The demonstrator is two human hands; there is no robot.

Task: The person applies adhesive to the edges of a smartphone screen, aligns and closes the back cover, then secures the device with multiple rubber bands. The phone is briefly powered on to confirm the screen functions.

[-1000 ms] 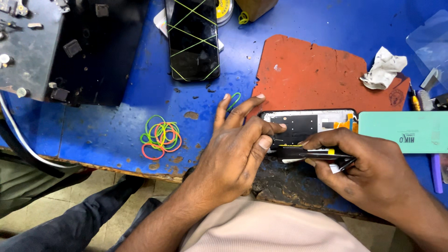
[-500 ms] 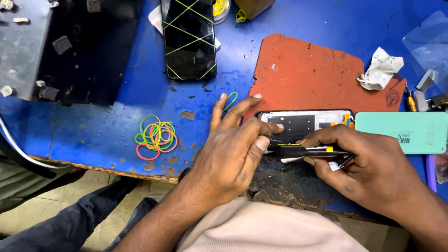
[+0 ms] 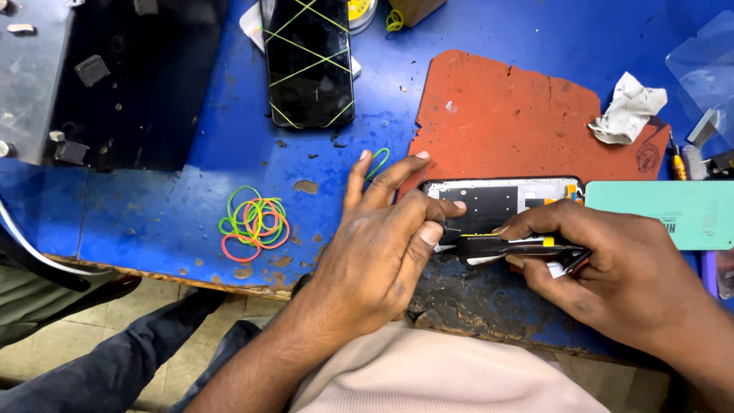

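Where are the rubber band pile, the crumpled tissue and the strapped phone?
rubber band pile (image 3: 254, 222), head view, middle of the loops
crumpled tissue (image 3: 628, 108), head view, centre of the wad
strapped phone (image 3: 307, 61), head view, dark screen

A counter painted blue fills most of the view, its surface scuffed and chipped, with brown worn patches along the near edge. On the counter, right of its middle, lies a rust-red mat with ragged, torn edges. At the counter's far left corner sits a dark metal box with a grey side panel. Below the counter's near edge, at the left, a floor of pale beige tiles shows. Light falls evenly over the counter, without hard shadows.
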